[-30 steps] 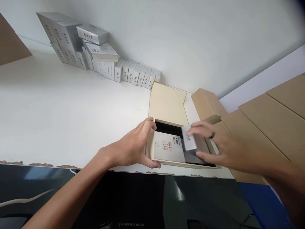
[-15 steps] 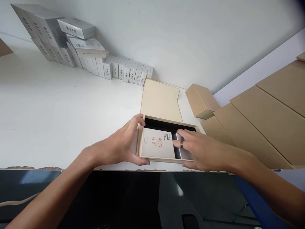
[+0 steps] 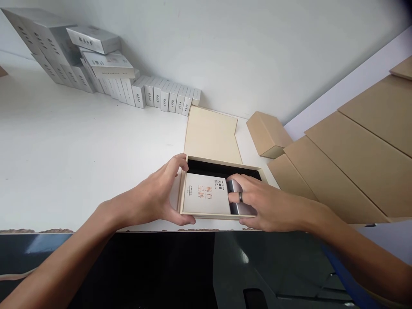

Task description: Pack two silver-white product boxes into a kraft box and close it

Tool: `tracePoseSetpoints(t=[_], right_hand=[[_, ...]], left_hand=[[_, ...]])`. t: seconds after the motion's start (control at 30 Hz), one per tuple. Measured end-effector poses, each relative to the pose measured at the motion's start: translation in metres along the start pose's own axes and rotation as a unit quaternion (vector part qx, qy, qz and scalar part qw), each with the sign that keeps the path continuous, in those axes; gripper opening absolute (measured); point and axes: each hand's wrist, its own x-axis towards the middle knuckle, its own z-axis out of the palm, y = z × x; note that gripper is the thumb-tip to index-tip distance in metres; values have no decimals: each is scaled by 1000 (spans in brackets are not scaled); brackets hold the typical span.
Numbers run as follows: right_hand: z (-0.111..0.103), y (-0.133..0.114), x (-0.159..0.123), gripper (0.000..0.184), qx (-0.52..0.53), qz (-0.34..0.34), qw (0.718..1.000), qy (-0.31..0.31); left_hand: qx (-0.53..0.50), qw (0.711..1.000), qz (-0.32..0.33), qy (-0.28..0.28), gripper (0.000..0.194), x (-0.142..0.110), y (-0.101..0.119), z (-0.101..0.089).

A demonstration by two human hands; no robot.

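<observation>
At table's near edge: open beige gift box [image 3: 212,162], left hand [image 3: 154,199] clamped on its left wall, right hand [image 3: 267,204] fingers together pressing silver pack [image 3: 234,197] in beside white booklet [image 3: 206,194]. Probably light, stiff, slick foil; best gripped by long edges.

Open beige gift box [image 3: 193,213] with a booklet and a silver box inside, at the near edge of the white table.

The shallow box has a black lining and its flat lid [image 3: 212,135] folded back away from the viewer. A cream booklet [image 3: 206,199] with orange characters lies flat in its left part. Just right of it sits 1 small silver box [image 3: 234,199], lying down in the black recess and partly covered by fingers.
</observation>
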Motion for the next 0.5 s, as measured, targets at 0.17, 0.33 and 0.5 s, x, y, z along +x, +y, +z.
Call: tracePoseSetpoints(t=[0.17, 0.33, 0.5], right_hand=[[3, 4, -3, 31, 15, -16, 1000, -2], [6, 2, -2, 34, 7, -17, 1000, -13], [-8, 1, -14, 50, 31, 20, 998, -42]], left_hand=[[27, 1000, 11, 1, 85, -3, 2, 1], [32, 999, 16, 4, 84, -2, 2, 2], [39, 999, 15, 7, 83, 1, 3, 1]])
